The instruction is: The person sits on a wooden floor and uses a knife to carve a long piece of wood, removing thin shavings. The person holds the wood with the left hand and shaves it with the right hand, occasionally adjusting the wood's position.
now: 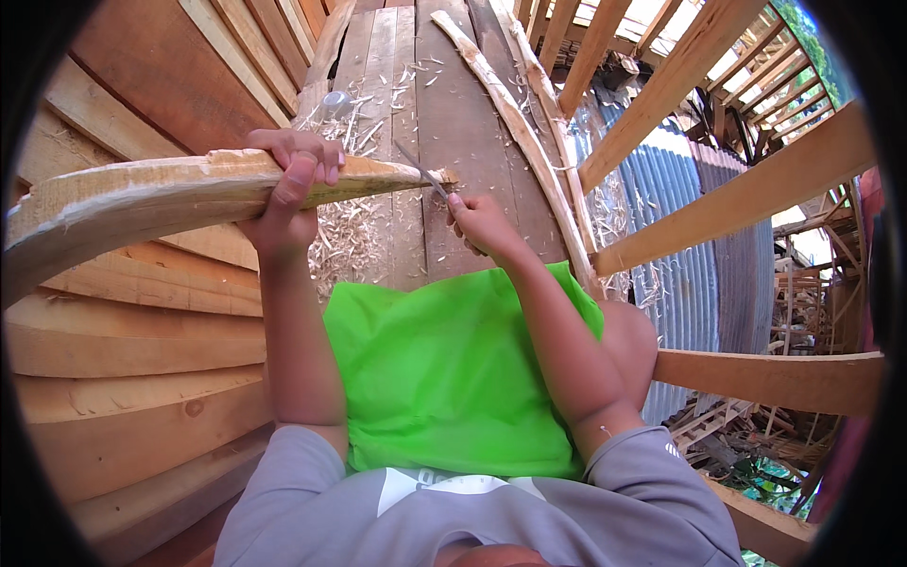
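My left hand [291,189] is closed around a long, curved piece of wood [142,200], its thumb over the near side. The wood runs from the left edge of the view and tapers toward the middle, with pale, freshly cut faces. In my right hand [480,224] is a knife [422,170], its narrow blade pointing up and left. The blade crosses the thin, rough tip of the wood; whether it touches cannot be made out. My right fingers wrap the handle and mostly hide it.
Wood shavings [348,236] litter the plank floor [453,123]. A small clear container [335,104] sits among them. Long peeled poles [515,123] lie to the right, beside slanting railing posts [680,90] and corrugated metal sheets [680,274]. A board wall [142,350] stands close on my left.
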Motion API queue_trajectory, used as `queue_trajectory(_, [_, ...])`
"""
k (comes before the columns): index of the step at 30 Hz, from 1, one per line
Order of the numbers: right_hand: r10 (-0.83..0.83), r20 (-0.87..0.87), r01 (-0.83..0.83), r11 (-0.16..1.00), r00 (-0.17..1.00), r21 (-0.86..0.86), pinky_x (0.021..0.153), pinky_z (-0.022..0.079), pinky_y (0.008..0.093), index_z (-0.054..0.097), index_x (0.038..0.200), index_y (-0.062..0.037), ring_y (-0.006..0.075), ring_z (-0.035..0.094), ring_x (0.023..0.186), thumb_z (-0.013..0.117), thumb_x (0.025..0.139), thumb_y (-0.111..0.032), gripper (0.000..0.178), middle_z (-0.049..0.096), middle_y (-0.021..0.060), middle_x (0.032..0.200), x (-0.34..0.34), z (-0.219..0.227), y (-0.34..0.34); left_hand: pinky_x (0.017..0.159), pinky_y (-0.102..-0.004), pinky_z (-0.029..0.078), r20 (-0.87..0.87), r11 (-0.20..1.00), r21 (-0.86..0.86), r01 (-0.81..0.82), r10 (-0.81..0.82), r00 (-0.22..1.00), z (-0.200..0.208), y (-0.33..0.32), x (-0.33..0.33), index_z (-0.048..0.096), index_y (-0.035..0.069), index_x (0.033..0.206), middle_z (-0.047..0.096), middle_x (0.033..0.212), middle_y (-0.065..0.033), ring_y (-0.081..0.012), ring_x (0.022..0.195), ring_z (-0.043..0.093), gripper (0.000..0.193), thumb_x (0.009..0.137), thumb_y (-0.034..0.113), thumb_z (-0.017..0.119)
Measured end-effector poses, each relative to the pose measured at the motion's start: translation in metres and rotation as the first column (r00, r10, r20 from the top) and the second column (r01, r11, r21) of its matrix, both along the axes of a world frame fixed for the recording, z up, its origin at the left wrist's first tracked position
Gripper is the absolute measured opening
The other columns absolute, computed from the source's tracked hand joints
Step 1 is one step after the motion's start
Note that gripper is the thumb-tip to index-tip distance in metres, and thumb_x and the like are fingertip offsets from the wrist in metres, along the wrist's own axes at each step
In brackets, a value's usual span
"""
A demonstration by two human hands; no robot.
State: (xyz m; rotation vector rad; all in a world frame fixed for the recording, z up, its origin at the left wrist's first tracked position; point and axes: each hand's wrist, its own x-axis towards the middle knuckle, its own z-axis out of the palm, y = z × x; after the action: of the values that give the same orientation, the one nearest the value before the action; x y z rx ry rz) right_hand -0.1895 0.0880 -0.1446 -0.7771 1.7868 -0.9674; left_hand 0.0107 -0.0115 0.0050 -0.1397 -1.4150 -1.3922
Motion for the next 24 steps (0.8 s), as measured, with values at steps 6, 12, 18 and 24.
queue_trajectory(6, [-0.213, 0.133, 0.187, 0.965, 0.968, 0.186, 0.039, 0.023, 0.0321, 0.048, 0.079, -0.006, 0.0117, 0.031, 0.042, 0.036, 0.101, -0.047, 0.048, 0.041, 0.0014, 0.057, 0.009, -0.025, -0.01, 0.079, -0.0382, 0.039, 0.093, 0.958, -0.178, 0.225, -0.211, 0.973, -0.006, -0.017, 0.008, 0.046, 0.009, 0.086, 0.048, 0.082, -0.0071, -0.0187, 0.078, 0.048, 0.018, 0.081, 0.014, 0.063])
queue_trajectory(12, [-0.25, -0.157, 0.253, 0.968, 0.955, -0.001, 0.078, 0.05, 0.0458, 0.061, 0.107, 0.0049, 0.038, 0.066, 0.089, 0.052, 0.092, -0.052, 0.059, 0.067, 0.023, 0.092, 0.023, -0.018, -0.018, 0.078, -0.0398, 0.044, 0.009, 0.986, -0.033, 0.161, -0.16, 0.987, -0.002, -0.016, 0.011, 0.048, 0.006, 0.083, 0.042, 0.086, -0.0089, -0.0199, 0.075, 0.05, 0.02, 0.074, 0.013, 0.065])
queue_trajectory(18, [-0.265, -0.353, 0.121, 0.917, 0.897, -0.381, 0.068, 0.049, 0.0366, 0.061, 0.112, -0.0043, 0.0256, 0.063, 0.075, 0.072, 0.085, -0.038, 0.045, 0.065, 0.014, 0.078, 0.04, -0.006, -0.01, 0.075, -0.0381, 0.046, 0.033, 0.97, -0.085, 0.227, -0.225, 0.974, 0.002, -0.016, 0.014, 0.052, 0.003, 0.097, 0.045, 0.084, -0.008, -0.0202, 0.075, 0.056, 0.031, 0.077, 0.02, 0.069])
queue_trajectory(24, [-0.181, -0.333, 0.048, 0.928, 0.925, -0.37, 0.068, 0.049, 0.0415, 0.064, 0.112, -0.0107, 0.0305, 0.067, 0.08, 0.073, 0.082, -0.031, 0.036, 0.069, 0.0136, 0.083, 0.035, 0.02, -0.008, 0.089, -0.0505, 0.053, -0.162, 0.954, -0.047, -0.295, 0.284, 0.945, 0.017, 0.013, 0.008, 0.021, 0.005, 0.146, 0.061, 0.097, -0.0146, -0.0303, 0.094, 0.064, 0.078, 0.083, 0.016, 0.066])
